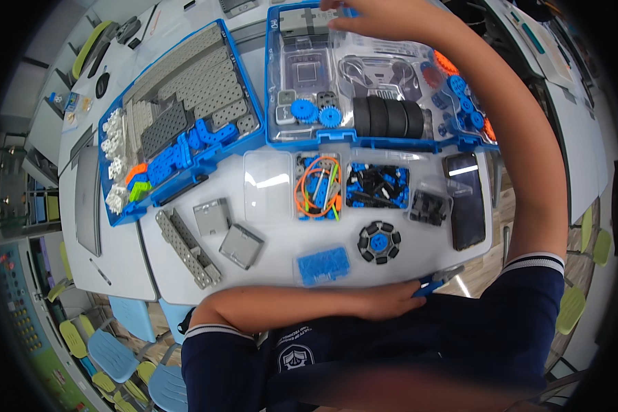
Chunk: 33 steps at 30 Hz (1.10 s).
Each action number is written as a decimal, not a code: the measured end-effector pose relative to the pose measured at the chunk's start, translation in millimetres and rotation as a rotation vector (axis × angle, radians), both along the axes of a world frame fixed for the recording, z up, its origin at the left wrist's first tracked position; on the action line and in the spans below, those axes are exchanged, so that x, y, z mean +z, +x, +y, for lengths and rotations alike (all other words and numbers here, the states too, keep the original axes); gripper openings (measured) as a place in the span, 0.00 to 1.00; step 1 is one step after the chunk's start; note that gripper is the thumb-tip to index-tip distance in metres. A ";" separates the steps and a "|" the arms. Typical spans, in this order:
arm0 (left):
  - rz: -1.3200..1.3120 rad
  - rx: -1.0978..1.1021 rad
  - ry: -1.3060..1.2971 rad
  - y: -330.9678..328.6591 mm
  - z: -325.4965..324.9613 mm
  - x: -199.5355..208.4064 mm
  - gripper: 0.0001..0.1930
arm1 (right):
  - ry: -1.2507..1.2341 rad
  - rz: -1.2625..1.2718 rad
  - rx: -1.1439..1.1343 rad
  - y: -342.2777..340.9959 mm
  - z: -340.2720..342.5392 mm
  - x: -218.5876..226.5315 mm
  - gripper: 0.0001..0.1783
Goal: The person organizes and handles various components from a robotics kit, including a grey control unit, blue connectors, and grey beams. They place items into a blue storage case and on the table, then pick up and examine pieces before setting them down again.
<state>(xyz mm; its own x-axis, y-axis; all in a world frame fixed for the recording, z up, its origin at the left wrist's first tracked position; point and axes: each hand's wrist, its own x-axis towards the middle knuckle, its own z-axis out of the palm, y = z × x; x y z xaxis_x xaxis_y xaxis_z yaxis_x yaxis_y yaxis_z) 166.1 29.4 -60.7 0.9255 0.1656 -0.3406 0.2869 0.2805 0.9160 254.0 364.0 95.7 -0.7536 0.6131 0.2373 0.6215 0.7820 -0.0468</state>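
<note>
My left arm is bent across my body. Its hand [390, 301] is closed around the blue handle of a hand tool with a grey metal head [448, 276], just off the table's near edge; the tool's exact kind is hard to make out. My right arm stretches far forward over the blue-rimmed parts case [435, 145]. At the picture's top edge, my right hand [374, 19] is over the grey parts [299, 26] in the case's far left corner, fingers apart and partly cut off; contact cannot be told. Blue gears [304, 109] and black tyres [388, 117] lie in that case.
Left stands a blue tray [248, 136] of grey perforated plates. Nearer are clear boxes of black and blue connectors [378, 185], an orange cable [302, 200], an omni wheel [379, 242], blue pins [324, 266], grey modules [242, 246], a grey channel [187, 247] and a phone [466, 213].
</note>
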 end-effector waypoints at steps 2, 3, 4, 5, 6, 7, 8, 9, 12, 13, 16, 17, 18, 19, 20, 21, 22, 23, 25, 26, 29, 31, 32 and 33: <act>-0.058 -0.029 -0.030 -1.2 3.3 -6.6 0.20 | -0.028 -0.151 -0.047 -18.9 28.2 -17.1 0.18; -0.089 -0.037 -0.044 -2.0 3.8 -9.2 0.20 | -0.041 -0.228 -0.069 -27.5 39.3 -24.0 0.18; -0.109 -0.055 -0.099 -2.0 3.9 -11.8 0.20 | -0.014 -0.252 -0.086 -34.7 47.1 -31.3 0.19; -0.123 -0.045 -0.152 -3.2 3.5 -14.7 0.20 | 0.011 -0.276 -0.102 -41.5 52.0 -38.2 0.19; -0.115 -0.051 -0.203 -4.9 3.3 -17.7 0.20 | 0.036 -0.299 -0.119 -47.1 56.3 -43.0 0.20; -0.119 -0.046 -0.247 -6.3 2.0 -20.4 0.20 | 0.018 -0.326 -0.132 -50.7 59.8 -45.6 0.20; -0.164 0.004 -0.278 -7.4 -0.1 -22.2 0.23 | 0.000 -0.352 -0.144 -52.8 62.1 -46.9 0.20; -0.219 0.030 -0.210 -9.4 -1.5 -24.4 0.24 | -0.018 -0.380 -0.154 -54.9 62.5 -49.1 0.20; -0.285 0.034 -0.126 -13.9 -2.2 -29.0 0.25 | 0.170 -0.311 -0.079 -57.9 59.5 -54.1 0.19; -0.269 -0.006 -0.156 -13.6 -1.7 -29.2 0.25 | 0.166 -0.335 -0.065 -58.0 58.8 -54.6 0.20; -0.207 -0.079 -0.150 -15.0 1.2 -25.5 0.25 | 0.165 -0.385 -0.031 -58.8 57.0 -56.2 0.20; -0.189 -0.096 -0.105 -15.2 2.7 -23.5 0.25 | 0.169 -0.387 -0.025 -59.9 56.0 -57.0 0.20; -0.178 -0.091 -0.155 -15.7 4.3 -21.2 0.25 | 0.172 -0.389 -0.019 -60.9 54.6 -58.1 0.19; -0.173 -0.085 -0.177 -15.0 6.1 -18.9 0.26 | 0.173 -0.375 -0.017 -61.5 53.0 -59.0 0.19; -0.148 -0.113 -0.155 -14.5 8.0 -16.9 0.27 | 0.175 -0.362 -0.015 -61.8 51.3 -59.8 0.19; -0.148 -0.069 -0.269 -13.9 9.7 -15.0 0.29 | 0.178 -0.349 -0.013 -61.7 50.1 -60.1 0.19; -0.127 -0.060 -0.339 -12.8 11.6 -13.8 0.31 | 0.143 -0.325 -0.011 -61.0 49.5 -60.0 0.20; -0.115 -0.039 -0.369 -12.5 12.2 -12.3 0.32 | 0.110 -0.301 -0.009 -59.9 49.5 -59.6 0.20; -0.102 0.012 -0.388 -11.8 11.2 -11.3 0.35 | 0.086 -0.267 0.027 -57.4 51.0 -58.5 0.22; -0.117 0.048 -0.378 -11.1 9.7 -12.2 0.35 | 0.095 -0.257 0.058 -56.2 52.4 -58.1 0.22; -0.229 0.081 -0.439 -6.2 2.5 -20.9 0.33 | 0.100 -0.281 0.084 -54.1 58.5 -59.5 0.25; -0.207 0.083 -0.477 -2.0 -3.6 -27.8 0.31 | 0.122 -0.272 0.090 -53.5 62.1 -62.6 0.25; -0.196 0.089 -0.497 -0.2 -6.1 -30.8 0.30 | 0.146 -0.247 0.100 -51.7 62.1 -65.2 0.24; -0.261 0.122 -0.440 1.1 -8.7 -32.7 0.29 | 0.171 -0.221 0.114 -49.4 61.8 -67.9 0.24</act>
<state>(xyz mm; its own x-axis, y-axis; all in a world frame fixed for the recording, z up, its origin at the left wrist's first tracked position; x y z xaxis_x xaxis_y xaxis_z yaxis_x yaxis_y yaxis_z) 167.3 20.7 -93.5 0.9718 0.1707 -0.1624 0.0058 0.6716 0.7408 204.6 425.9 27.7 -0.8600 0.4871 0.1523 0.5100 0.8320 0.2184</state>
